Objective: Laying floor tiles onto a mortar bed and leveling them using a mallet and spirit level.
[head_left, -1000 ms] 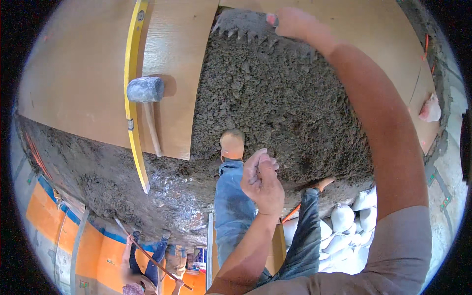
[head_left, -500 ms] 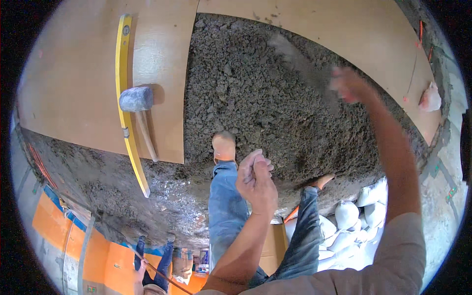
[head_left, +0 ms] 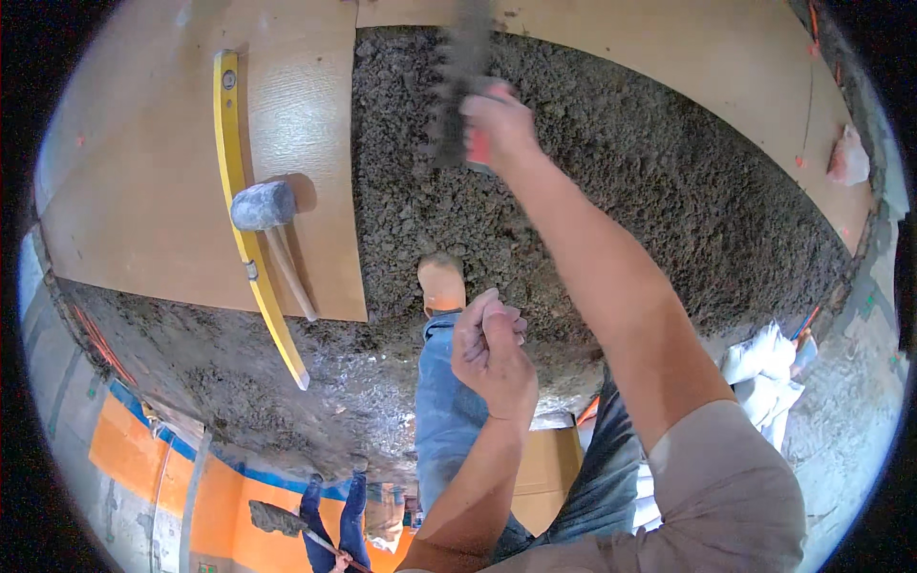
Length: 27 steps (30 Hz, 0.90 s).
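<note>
My right hand (head_left: 504,126) grips the red handle of a notched trowel (head_left: 449,115), whose toothed grey blade is smeared by motion. The blade is over the far left part of a bed of dark, crumbly mortar (head_left: 611,210), near the edges of the laid boards or large tiles. Above my bent knee, my left hand (head_left: 494,355) is held with its fingers curled in, and nothing shows in it. My shoe (head_left: 441,284) rests on the mortar just beyond that hand.
On the left tan slab (head_left: 162,181) lie a yellow spirit level (head_left: 229,143) and a grey-headed mallet (head_left: 264,206). Another slab (head_left: 659,57) borders the far side, with a whitish plastic bag (head_left: 848,156). White sacks (head_left: 764,372) stand behind my right. Another person (head_left: 334,516) holds a shovel (head_left: 277,519).
My right hand has swept the trowel leftward and farther away across the mortar. My left hand stays curled in nearly the same place. The other person's shovel has come into view.
</note>
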Each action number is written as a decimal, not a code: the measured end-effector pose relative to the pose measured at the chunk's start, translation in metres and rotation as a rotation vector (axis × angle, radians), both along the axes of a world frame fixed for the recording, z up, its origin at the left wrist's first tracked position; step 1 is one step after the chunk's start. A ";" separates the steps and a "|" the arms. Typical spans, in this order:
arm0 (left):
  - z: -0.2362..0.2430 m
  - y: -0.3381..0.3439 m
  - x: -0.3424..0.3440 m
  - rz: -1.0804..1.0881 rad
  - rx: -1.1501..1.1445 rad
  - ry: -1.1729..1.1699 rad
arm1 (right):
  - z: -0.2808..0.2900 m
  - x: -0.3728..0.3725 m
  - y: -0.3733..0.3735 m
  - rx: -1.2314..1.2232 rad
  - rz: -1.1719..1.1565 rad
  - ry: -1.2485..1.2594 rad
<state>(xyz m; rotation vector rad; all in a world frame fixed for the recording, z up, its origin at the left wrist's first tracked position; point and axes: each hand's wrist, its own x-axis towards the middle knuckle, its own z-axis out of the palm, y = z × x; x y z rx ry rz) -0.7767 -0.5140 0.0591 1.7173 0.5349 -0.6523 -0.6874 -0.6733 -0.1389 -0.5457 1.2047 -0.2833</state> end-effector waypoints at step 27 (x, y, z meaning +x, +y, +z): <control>-0.001 0.026 -0.003 0.009 -0.003 -0.059 | 0.020 -0.036 0.124 -0.400 0.899 0.458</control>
